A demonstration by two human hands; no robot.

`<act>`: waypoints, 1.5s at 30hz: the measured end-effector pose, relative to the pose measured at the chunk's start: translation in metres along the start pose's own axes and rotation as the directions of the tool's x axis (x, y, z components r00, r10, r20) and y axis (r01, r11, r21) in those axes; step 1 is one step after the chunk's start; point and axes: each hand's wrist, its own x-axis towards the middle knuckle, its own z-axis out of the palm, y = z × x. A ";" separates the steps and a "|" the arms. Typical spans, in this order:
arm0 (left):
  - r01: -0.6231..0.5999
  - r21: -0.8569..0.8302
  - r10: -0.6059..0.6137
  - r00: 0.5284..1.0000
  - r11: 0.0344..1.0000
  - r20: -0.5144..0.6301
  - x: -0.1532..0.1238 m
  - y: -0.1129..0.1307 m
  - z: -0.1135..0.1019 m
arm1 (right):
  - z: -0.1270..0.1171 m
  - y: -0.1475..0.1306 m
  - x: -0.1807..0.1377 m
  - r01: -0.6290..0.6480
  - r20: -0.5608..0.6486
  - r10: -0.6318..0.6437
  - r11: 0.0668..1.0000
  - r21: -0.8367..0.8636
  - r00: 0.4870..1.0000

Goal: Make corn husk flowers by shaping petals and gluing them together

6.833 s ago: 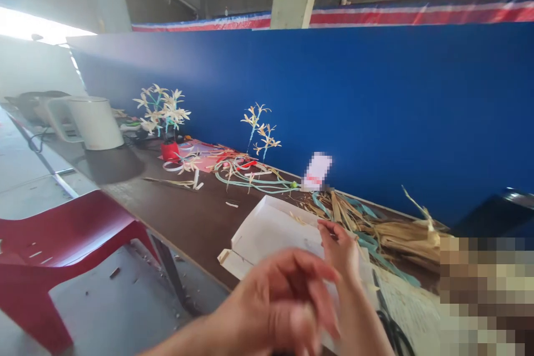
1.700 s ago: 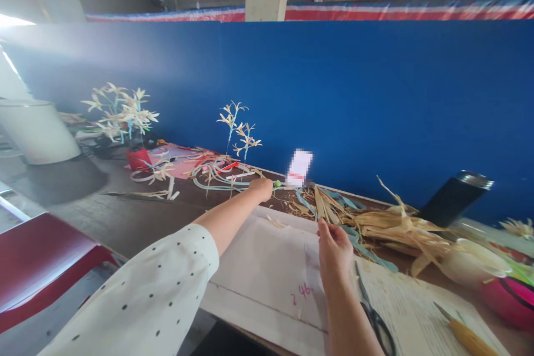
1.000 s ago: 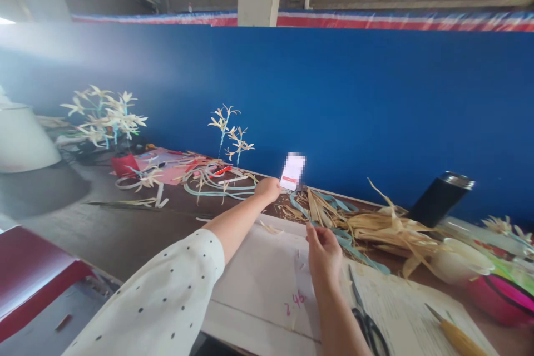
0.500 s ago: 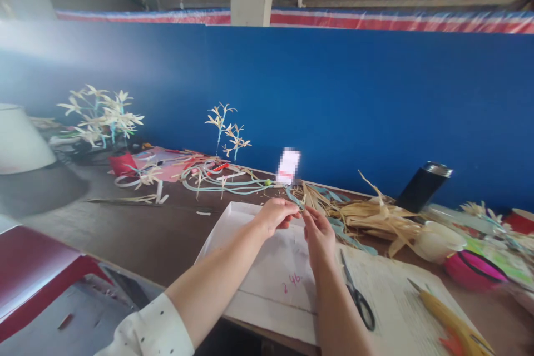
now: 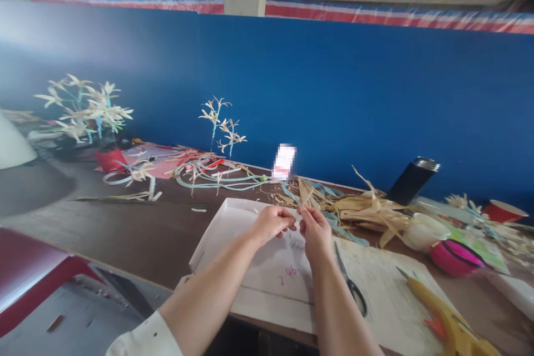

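Observation:
Above the white tray (image 5: pixel 240 233), my two hands are close together with their fingertips a little apart. My left hand (image 5: pixel 273 223) is closed, its thumb and fingers curled together; anything in it is too small to make out. My right hand (image 5: pixel 315 228) is pinched, with a small pale bit at its fingertips that I cannot name. Just beyond the fingers is a blue-green strip (image 5: pixel 288 192); whether it touches the right hand is unclear. Black-handled scissors (image 5: pixel 354 289) lie on a printed sheet (image 5: pixel 384 300) beside my right forearm.
A yellow glue gun (image 5: pixel 446 317) rests at right, near a pink pouch (image 5: pixel 454 257). Dry husks (image 5: pixel 367 211), a dark flask (image 5: pixel 413 181) and a blurred-out phone (image 5: pixel 284 162) line the back. Pale flowers (image 5: pixel 95 108) on blue stems stand at left beside tangled tubing (image 5: pixel 221 184).
My hands, whose fingertips met before, have moved slightly apart, the left one lower. The whole view has shifted a little, bringing a red cup more fully in at right.

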 end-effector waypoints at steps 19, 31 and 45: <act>-0.006 0.010 0.005 0.992 1.000 0.124 -0.003 0.001 -0.010 | 0.001 -0.009 -0.003 -0.117 0.061 0.107 0.974 0.195 0.992; -0.015 0.009 0.015 0.999 1.000 0.047 0.003 -0.004 -0.012 | 0.001 -0.008 -0.008 -0.127 0.221 0.095 0.982 0.139 0.971; -0.045 0.060 0.043 0.998 0.997 0.047 0.003 -0.002 -0.016 | 0.003 -0.011 -0.007 -0.184 0.127 0.173 0.979 0.083 0.977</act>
